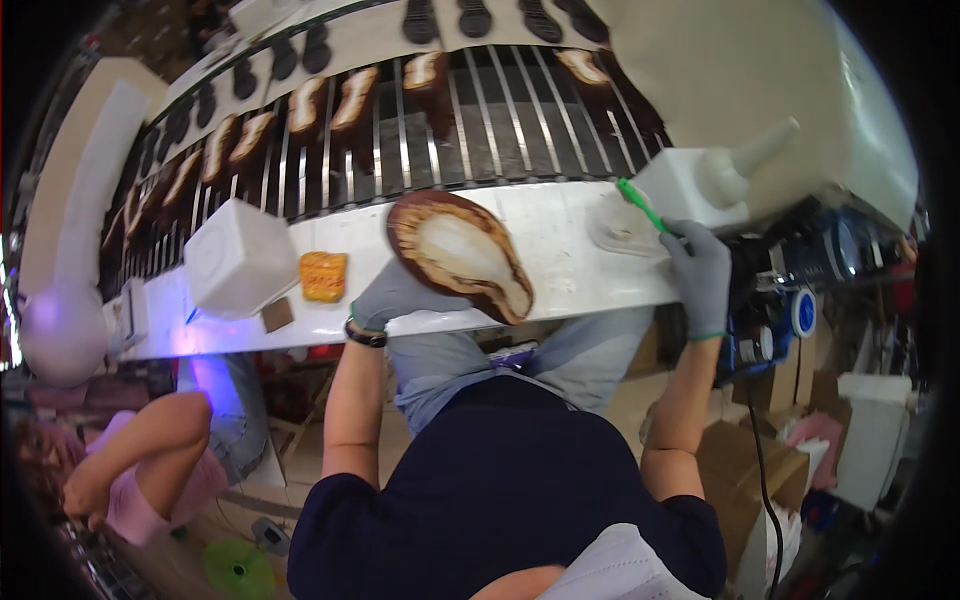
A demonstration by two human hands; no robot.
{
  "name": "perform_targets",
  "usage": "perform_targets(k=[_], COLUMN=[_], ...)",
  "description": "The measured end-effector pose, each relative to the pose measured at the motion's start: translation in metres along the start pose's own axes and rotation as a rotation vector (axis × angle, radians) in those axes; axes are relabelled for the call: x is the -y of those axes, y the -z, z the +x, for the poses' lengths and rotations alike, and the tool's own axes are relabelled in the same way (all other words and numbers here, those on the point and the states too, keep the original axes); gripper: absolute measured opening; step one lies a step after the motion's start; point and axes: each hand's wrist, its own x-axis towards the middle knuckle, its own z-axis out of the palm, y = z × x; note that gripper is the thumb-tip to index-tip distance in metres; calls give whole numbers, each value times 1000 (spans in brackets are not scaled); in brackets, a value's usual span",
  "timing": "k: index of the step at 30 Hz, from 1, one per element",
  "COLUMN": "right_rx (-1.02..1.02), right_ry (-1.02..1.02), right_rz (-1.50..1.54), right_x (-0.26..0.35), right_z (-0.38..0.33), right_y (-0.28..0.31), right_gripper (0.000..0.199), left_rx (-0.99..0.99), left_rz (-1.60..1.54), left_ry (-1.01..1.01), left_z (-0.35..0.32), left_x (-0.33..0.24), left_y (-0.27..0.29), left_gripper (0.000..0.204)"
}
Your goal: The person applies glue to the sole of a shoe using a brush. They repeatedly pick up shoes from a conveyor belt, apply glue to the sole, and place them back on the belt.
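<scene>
My left hand [392, 298], in a grey glove, grips a brown shoe upper [458, 252] from below and its left side. The shoe upper is held bottom up, showing a pale middle ringed by a folded brown edge; part of my left hand is hidden under it. My gloved right hand [702, 275] is closed round the handle of a green brush [642, 206]. It holds the brush at the right end of the white work ledge, over a small whitish dish [618, 222]. The brush is apart from the shoe upper.
Beyond the ledge [570, 260] runs a rack of metal bars [490, 120] bearing several brown shoe uppers [355, 98]. Dark soles [472, 18] line a shelf behind it. A white container [240, 258], a yellow-orange block [323, 276] and a white spouted bottle [705, 185] stand nearby. Someone in pink [165, 470] sits at left.
</scene>
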Motion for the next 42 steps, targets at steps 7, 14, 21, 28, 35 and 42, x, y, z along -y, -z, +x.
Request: perform_targets(k=[7,14,21,28,35,42], right_rx=[76,137,231,310,464,641], right_ry=[-166,-91,-556,-360,39,300], right_rz=[-500,-524,623,944,734,635], right_x=[-55,-66,-95,-53,52,71], right_z=[-16,-7,-23,-13,-5,-22], right_y=[-53,-74,-62,-58,-42,-29], right_gripper=[21,21,27,26,18,27], left_rx=[-265,-354,-1,-377,-288,-327], left_rz=[-68,-263,-1261,-919,-619,-414], left_ry=[-47,-257,-72,138,0,-91], left_z=[2,0,-5,-4,-4,-12], left_x=[32,59,108,57,4,-26], left_y=[-4,-1,-11,-47,-54,-51], left_gripper=[80,67,75,72,68,74])
